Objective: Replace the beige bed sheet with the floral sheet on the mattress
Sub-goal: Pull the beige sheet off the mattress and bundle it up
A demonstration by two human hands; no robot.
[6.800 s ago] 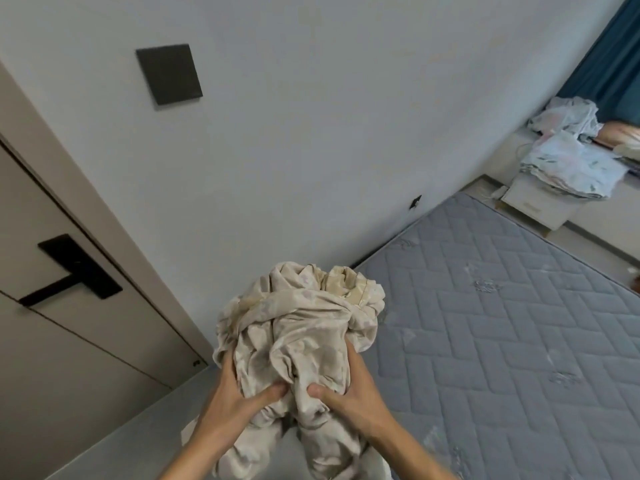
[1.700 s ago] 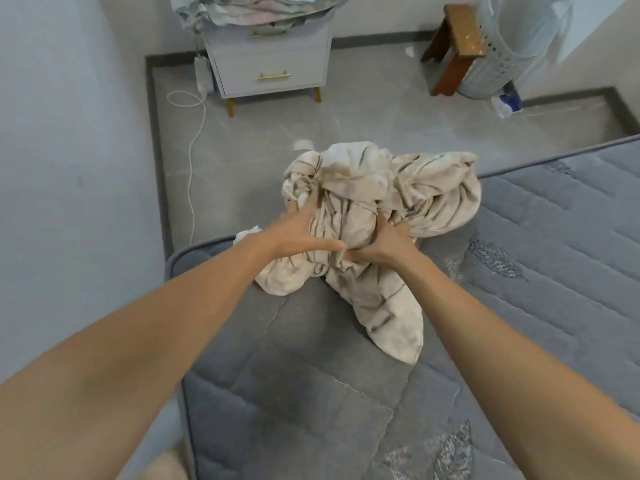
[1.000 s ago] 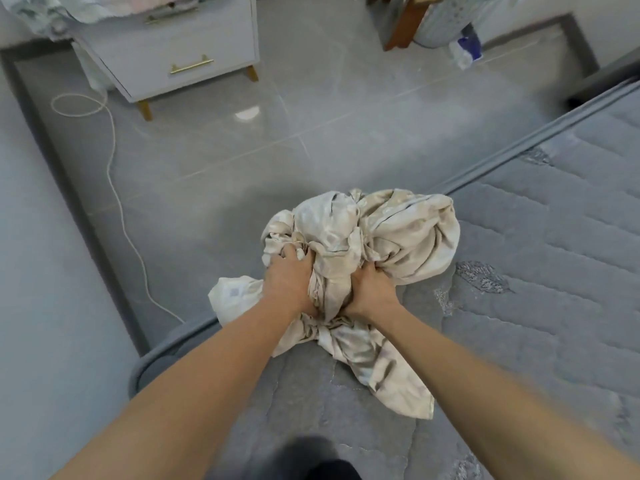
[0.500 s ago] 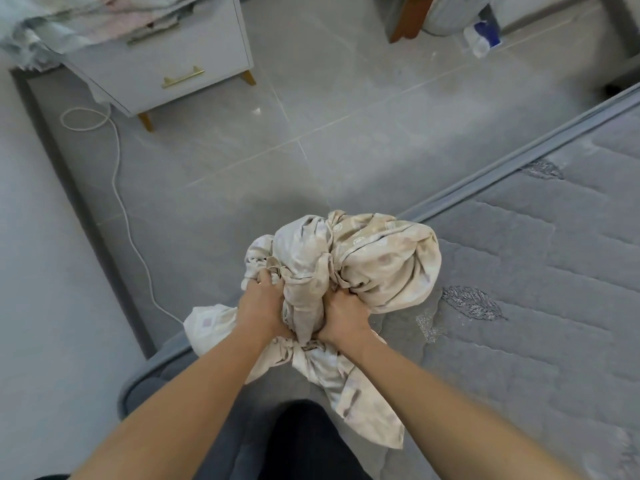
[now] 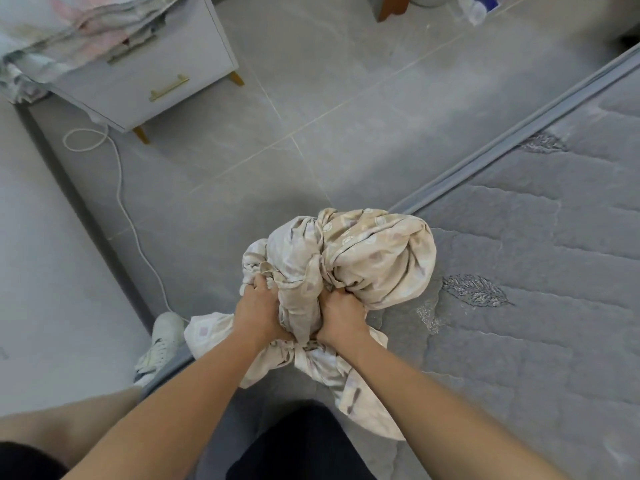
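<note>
The beige bed sheet [image 5: 374,258] is bunched into a ball over the near corner of the bare grey quilted mattress [image 5: 536,306]. My left hand [image 5: 258,311] grips its left side and my right hand [image 5: 341,315] grips its underside, fingers curled into the cloth. Loose ends of the sheet hang down below my wrists. The floral sheet [image 5: 72,32] lies crumpled on top of a grey nightstand at the upper left.
The nightstand [image 5: 156,77] with a gold handle stands on the grey tile floor [image 5: 346,116]. A white cable [image 5: 121,188] runs along the floor by the wall. My white shoe [image 5: 162,341] is beside the mattress corner. A wooden stool leg [image 5: 391,6] and a bottle [image 5: 476,6] sit at the top.
The view has tipped further down and I have drawn the bundled beige sheet closer to my body, off the mattress edge. My shoe and legs have come into view.
</note>
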